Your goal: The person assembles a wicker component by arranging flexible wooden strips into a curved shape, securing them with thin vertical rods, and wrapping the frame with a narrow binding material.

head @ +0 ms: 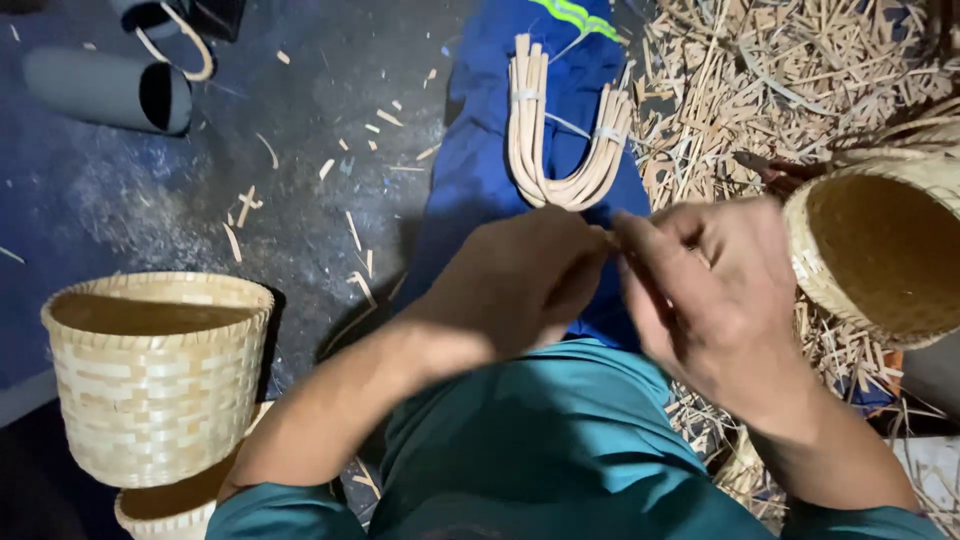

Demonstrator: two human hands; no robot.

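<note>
Just now both hands are meeting over the lap, left hand and right hand pinching a thin bamboo strip between fingertips; pulled unevenly, it could be snapping or splintering.

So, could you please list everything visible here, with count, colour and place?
Woven baskets: two, pale straw, stacked at lower left.
Tilted woven basket: one, tan, right edge, mouth facing the camera.
Bent cane bundle: one, cream, tied, lying on the blue trouser leg.
Cane offcuts: a heap, straw, upper right.
Grey tube: one, upper left on the dark floor.
Left hand: centre, closed, meeting the right.
Right hand: centre right, fingers pinched; what they hold is hidden.
</note>
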